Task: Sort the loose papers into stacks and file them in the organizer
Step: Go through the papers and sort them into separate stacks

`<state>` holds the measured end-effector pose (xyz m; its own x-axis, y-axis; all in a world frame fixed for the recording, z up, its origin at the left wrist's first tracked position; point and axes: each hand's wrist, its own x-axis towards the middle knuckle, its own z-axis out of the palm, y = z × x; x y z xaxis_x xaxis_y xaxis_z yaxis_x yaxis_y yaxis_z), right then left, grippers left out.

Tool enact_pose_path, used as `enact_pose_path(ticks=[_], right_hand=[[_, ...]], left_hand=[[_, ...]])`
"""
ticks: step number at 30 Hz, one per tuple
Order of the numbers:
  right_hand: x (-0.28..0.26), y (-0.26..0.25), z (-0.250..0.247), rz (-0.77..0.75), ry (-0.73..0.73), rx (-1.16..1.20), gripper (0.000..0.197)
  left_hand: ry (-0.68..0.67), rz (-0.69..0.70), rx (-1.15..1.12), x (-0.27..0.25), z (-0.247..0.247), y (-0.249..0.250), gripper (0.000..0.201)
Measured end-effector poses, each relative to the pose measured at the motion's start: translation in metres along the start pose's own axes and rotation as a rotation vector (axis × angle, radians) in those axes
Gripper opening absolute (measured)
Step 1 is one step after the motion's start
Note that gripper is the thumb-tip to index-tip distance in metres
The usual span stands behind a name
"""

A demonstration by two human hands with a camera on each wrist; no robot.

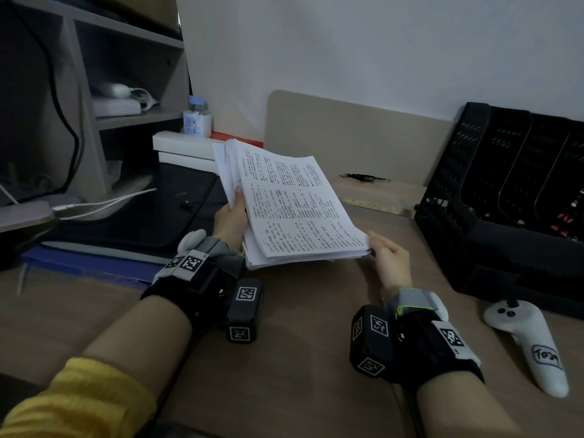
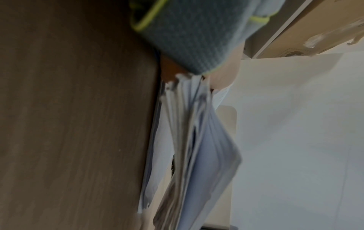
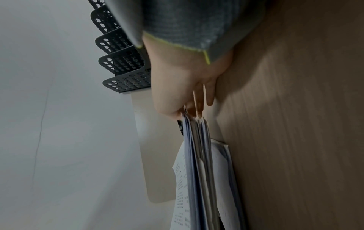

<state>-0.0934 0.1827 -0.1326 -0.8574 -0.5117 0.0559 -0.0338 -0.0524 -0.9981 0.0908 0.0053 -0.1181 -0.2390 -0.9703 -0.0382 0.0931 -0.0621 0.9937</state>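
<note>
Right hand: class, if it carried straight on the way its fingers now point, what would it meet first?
The right hand points left and away, and it already grips the paper stack. Beyond that, probably the left hand holding the opposite edge, though depth is unclear.

Papers (image 1: 284, 203) left of organizer (image 1: 505, 197) on desk (image 1: 300, 358).

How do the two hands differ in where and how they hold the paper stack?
The left hand grips the paper stack along its left side, thumb lying on the printed top sheet; the right hand takes the near right corner, fingers at the edge. The left hand sits farther from the camera, by the black mat; the right is nearer the black organizer. Both wear wrist cameras and together hold the stack tilted above the desk.
</note>
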Motion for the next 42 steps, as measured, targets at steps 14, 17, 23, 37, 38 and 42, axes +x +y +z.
enact_pose_path(ticks=[14, 17, 23, 37, 38, 42], right_hand=[[0.001, 0.001, -0.002, 0.026, -0.11, -0.057, 0.024], [-0.001, -0.001, -0.003, 0.027, -0.076, -0.073, 0.006], [-0.003, -0.005, -0.007, 0.047, 0.095, 0.059, 0.009], [-0.006, -0.008, -0.006, 0.115, 0.205, 0.141, 0.031], [-0.006, -0.009, -0.006, 0.106, 0.224, 0.123, 0.029], [-0.005, -0.01, -0.008, 0.07, 0.301, 0.09, 0.027]], left_hand=[[-0.049, 0.016, -0.002, -0.003, 0.001, 0.002, 0.054], [-0.051, 0.01, 0.015, -0.003, -0.001, 0.003, 0.058], [-0.042, 0.001, 0.044, -0.002, 0.0, 0.003, 0.061], [-0.077, -0.042, -0.093, -0.001, 0.003, 0.003, 0.06], [-0.075, -0.044, -0.095, -0.001, 0.003, 0.003, 0.059], [-0.068, -0.075, -0.088, -0.002, 0.002, 0.006, 0.059]])
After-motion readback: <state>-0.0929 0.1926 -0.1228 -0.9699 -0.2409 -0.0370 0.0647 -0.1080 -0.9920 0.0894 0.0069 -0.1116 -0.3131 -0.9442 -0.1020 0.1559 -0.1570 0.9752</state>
